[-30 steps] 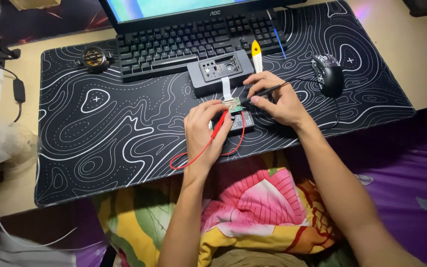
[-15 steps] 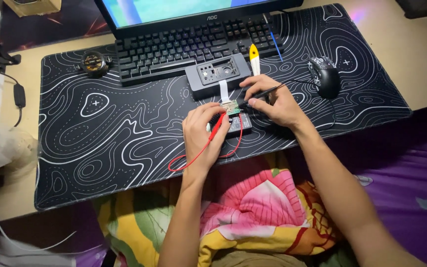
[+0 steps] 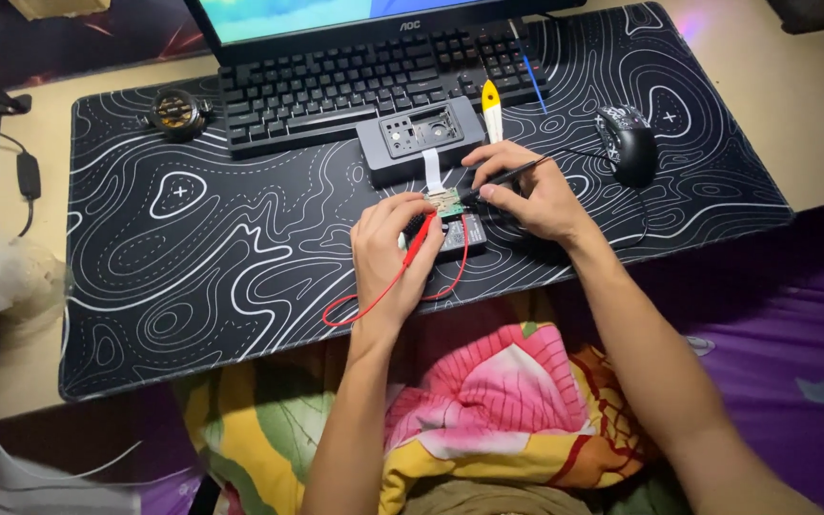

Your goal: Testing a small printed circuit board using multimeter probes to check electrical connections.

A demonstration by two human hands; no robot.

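Head view: left hand [image 3: 391,250] pinches a red probe [image 3: 419,238] against the small green circuit board [image 3: 445,201] on the black patterned desk mat [image 3: 193,267]; right hand [image 3: 526,195] pinches a black probe [image 3: 507,174] just beside it, below the grey casing [image 3: 419,138]

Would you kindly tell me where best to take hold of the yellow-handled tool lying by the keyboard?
Probably the white shaft of the yellow-handled tool, pinched from above across its sides: it lies flat, pointing away, its right side clear, and the grey casing close on its left.
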